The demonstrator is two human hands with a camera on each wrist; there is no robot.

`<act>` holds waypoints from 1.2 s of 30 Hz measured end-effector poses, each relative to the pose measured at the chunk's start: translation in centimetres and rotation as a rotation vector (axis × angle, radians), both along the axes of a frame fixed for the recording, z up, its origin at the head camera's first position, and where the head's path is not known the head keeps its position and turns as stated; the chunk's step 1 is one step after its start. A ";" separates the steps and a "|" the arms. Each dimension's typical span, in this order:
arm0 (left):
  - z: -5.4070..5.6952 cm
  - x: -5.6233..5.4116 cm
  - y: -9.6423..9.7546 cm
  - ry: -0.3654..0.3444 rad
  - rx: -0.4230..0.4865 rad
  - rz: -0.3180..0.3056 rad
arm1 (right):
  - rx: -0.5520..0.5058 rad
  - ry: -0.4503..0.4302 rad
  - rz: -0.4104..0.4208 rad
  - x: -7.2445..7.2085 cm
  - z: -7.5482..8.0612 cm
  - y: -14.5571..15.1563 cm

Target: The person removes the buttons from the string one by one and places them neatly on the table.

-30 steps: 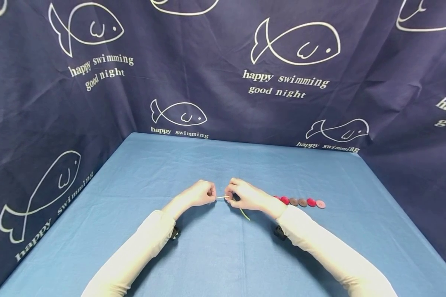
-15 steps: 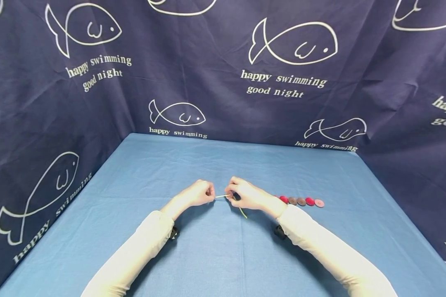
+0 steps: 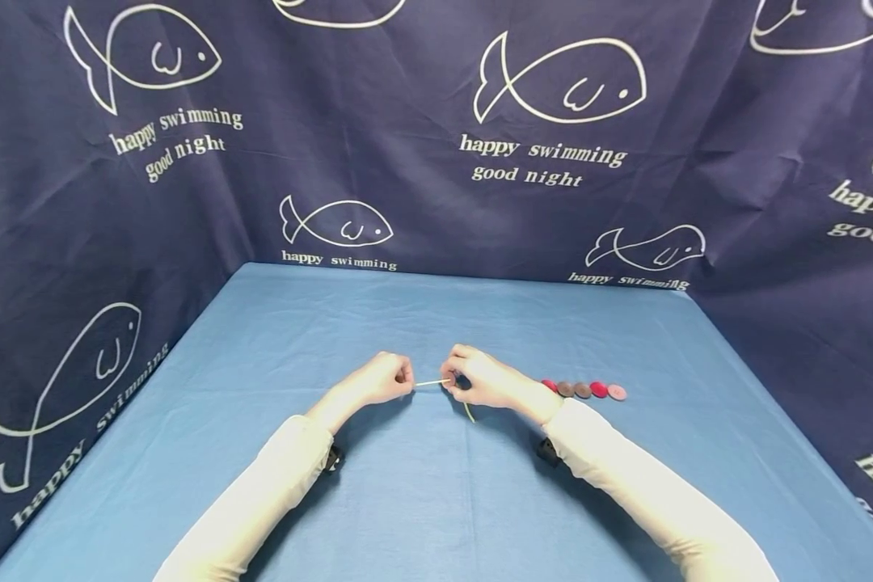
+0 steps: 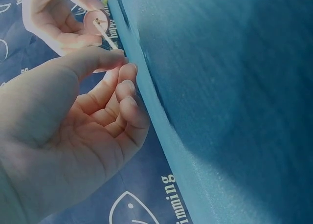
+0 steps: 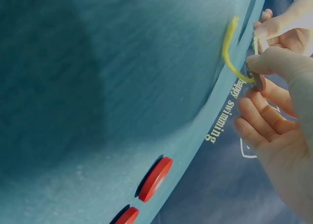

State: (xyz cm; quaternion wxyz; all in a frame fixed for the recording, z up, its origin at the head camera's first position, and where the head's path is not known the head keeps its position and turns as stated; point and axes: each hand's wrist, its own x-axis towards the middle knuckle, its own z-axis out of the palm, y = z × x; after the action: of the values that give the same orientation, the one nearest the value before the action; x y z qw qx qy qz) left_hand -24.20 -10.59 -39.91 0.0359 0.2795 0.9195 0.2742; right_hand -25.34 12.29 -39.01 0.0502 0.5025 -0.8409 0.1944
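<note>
Between thumb and fingers, my right hand [image 3: 486,378] pinches a round pinkish-brown button [image 4: 96,22] by its rim. A thin cord passes through the button's holes; its pale length [image 4: 106,37] runs straight to my left hand [image 3: 380,378], whose thumb and forefinger pinch the end. The other fingers of that hand are curled loosely. On the button's far side the yellow tail of the cord [image 5: 227,48] hangs in a curve, its end loose. Both hands are held a little above the blue cloth, a short gap apart.
Right of my right wrist lies a row of several buttons, with a red button [image 3: 599,390], a brown button [image 3: 582,390] and a pink button [image 3: 616,392]. Blue cloth [image 3: 407,501] covers the table. Dark fish-print curtains [image 3: 422,145] stand behind and at the sides.
My left hand has drawn slightly left, away from the right one. More pale cord shows between the hands, and the yellow tail has become shorter.
</note>
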 end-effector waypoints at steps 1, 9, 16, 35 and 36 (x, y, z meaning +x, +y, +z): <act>0.0 0.0 0.0 0.002 0.004 -0.005 | 0.004 -0.007 -0.008 0.1 0.0 0.1; -0.2 0.0 -0.4 0.010 0.003 0.007 | -0.009 0.016 -0.015 0.1 0.0 0.5; -0.2 0.1 -0.5 0.024 0.000 0.002 | -0.020 0.016 -0.028 0.3 0.0 0.8; 0.0 0.1 -0.2 0.022 -0.012 -0.001 | -0.032 0.052 -0.035 0.2 -0.1 1.9; 0.0 0.1 -0.3 0.020 -0.013 0.000 | -0.033 0.055 -0.035 0.2 -0.1 1.9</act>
State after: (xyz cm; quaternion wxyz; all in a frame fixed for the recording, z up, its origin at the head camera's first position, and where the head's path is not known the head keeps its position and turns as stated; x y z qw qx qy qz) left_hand -24.11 -10.85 -39.91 0.0283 0.2821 0.9215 0.2655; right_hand -25.18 14.14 -39.13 0.0848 0.4918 -0.8448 0.1933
